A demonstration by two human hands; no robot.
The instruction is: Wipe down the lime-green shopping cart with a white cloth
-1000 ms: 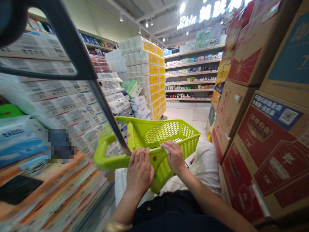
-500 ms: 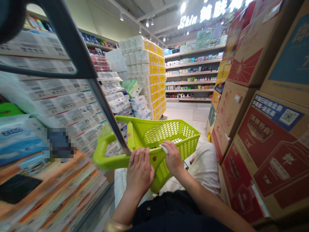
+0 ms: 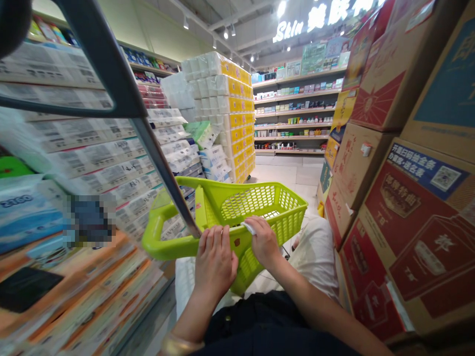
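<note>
From the head camera we look down on a lime-green pull-along shopping basket (image 3: 287,225), tilted between our legs, its long near rim toward us and its looped end to the left. Our left hand (image 3: 215,259) lies over that near rim at its left part, fingers bent across the edge just beside the foot of the metal handle shaft (image 3: 159,165); we cannot tell how firmly it grips. Our right hand (image 3: 264,243) pinches a folded white wipe (image 3: 249,228) and has it on the same rim, near the middle of the long side. A gap parts the two hands along the edge. Past the fingers, the open-topped hollow stretches to the far rim and the right corners. The shaft and its dark grip (image 3: 128,91) slant up and left, bounding that side. Beside the right end is a knee in white trousers (image 3: 315,249), with stacked cartons (image 3: 411,217) close beyond it. Past the far right corner, pale floor tiles (image 3: 284,170) run between the cartons and the yellow-wrapped tissue stack (image 3: 239,121) toward the wall shelves (image 3: 304,152).
</note>
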